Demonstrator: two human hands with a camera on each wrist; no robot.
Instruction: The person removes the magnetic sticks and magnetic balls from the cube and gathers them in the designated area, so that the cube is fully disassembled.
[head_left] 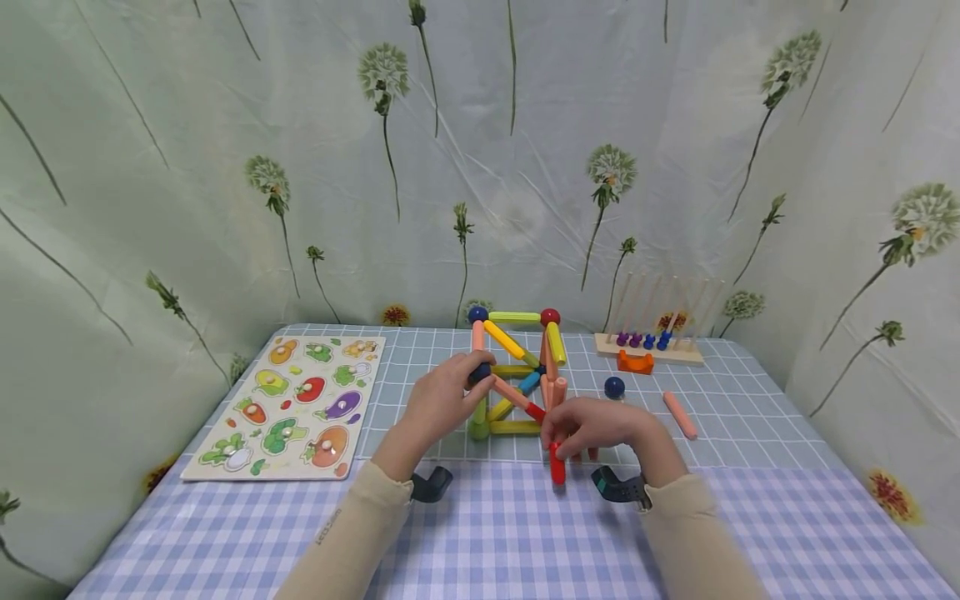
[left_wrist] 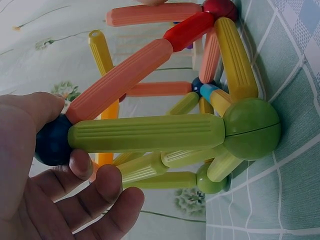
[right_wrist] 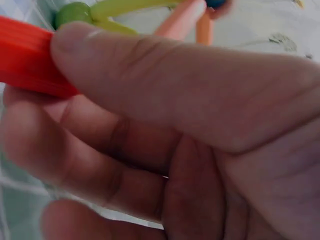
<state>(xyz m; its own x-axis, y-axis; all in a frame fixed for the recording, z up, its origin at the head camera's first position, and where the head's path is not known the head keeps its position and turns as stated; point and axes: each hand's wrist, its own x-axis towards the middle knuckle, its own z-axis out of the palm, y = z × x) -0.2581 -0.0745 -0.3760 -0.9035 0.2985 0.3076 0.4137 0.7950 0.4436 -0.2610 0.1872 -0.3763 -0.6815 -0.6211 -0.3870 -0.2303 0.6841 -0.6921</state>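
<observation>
— Nearest?
— Red ridged rod [head_left: 557, 465], just in front of the ball-and-rod frame [head_left: 513, 372]; my right hand [head_left: 590, 422] pinches it. My left hand [head_left: 447, 395] grips the navy ball [head_left: 479, 373] at the frame's near upper left corner.
— Step?
— Adding a rod, I judge. Next move calls for lining its end up with the frame, left bracing.
— Unclear?
— Frame's near lower right corner, behind my right hand in head view; farther back, rods overlap.

A play area is suggested by toy rods [head_left: 514, 317] and a puzzle [head_left: 289, 407]. Flowered cloth [head_left: 510, 192] is hung beyond.
</observation>
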